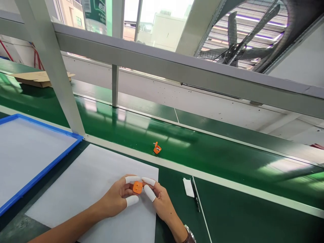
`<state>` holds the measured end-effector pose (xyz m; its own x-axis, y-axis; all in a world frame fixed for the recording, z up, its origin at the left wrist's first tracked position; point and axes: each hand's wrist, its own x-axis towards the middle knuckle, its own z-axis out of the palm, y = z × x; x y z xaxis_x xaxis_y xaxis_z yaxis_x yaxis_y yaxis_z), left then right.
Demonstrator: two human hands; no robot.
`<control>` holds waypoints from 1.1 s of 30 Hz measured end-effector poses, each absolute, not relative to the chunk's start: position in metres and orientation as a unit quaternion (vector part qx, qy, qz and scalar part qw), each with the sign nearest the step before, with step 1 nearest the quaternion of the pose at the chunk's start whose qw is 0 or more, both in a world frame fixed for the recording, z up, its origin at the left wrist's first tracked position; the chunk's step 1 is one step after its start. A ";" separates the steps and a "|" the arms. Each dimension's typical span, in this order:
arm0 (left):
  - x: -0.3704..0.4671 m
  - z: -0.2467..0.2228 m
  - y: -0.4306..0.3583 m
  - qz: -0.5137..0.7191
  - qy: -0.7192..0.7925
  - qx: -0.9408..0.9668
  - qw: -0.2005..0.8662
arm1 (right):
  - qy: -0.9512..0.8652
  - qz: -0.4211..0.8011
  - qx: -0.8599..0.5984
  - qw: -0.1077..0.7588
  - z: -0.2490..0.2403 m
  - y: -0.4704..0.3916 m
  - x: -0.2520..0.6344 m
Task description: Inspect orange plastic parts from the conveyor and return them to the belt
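Note:
A small orange plastic square piece (137, 187), with rounded corners and small raised marks on its face, is held between my two hands over a white sheet (101, 175). My left hand (115, 197) curls around its left side, with white finger cots on the thumb and a finger. From the right, my right hand (162, 200) brings its white-capped thumb and finger together at the piece's edge. Exactly how those right fingertips grip is partly hidden.
On the green conveyor belt (215, 152) ahead lies another orange part (157, 149) with its lid up. A blue-rimmed tray (43, 124) is at left. A white piece and dark thin tool (195, 197) lie at right. A metal frame post (60, 77) rises at left.

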<state>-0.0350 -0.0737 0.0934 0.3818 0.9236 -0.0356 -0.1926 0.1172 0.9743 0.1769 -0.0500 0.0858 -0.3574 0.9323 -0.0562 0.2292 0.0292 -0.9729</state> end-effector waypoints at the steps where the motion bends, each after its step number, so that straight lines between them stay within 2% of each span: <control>1: -0.034 0.092 -0.074 0.424 0.372 0.512 0.648 | -0.642 0.509 -0.465 0.335 0.084 -0.050 0.176; 8: -0.044 0.111 -0.067 0.414 0.511 0.515 0.550 | -0.765 0.307 -0.454 0.338 0.077 -0.056 0.167; 14: -0.065 0.135 -0.043 0.344 0.590 0.646 0.340 | -0.838 0.181 -0.411 0.311 0.080 -0.062 0.161; 17: -0.071 0.124 -0.002 0.347 0.618 0.647 0.282 | -0.838 0.163 -0.422 0.306 0.081 -0.065 0.161; 25: -0.104 0.096 0.132 0.378 0.704 0.557 0.224 | -0.839 0.154 -0.421 0.307 0.056 -0.058 0.163; 29: -0.115 0.094 0.144 0.386 0.728 0.534 0.188 | -0.842 0.145 -0.420 0.306 0.047 -0.051 0.163; 33: -0.100 0.089 0.122 0.405 0.702 0.567 0.146 | -0.847 0.146 -0.414 0.299 0.055 -0.051 0.163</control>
<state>-0.1003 0.1225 0.0893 -0.3142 0.9149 0.2537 0.6785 0.0295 0.7340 0.1633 -0.0512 0.0547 -0.4781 0.7887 0.3865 0.6137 0.6147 -0.4954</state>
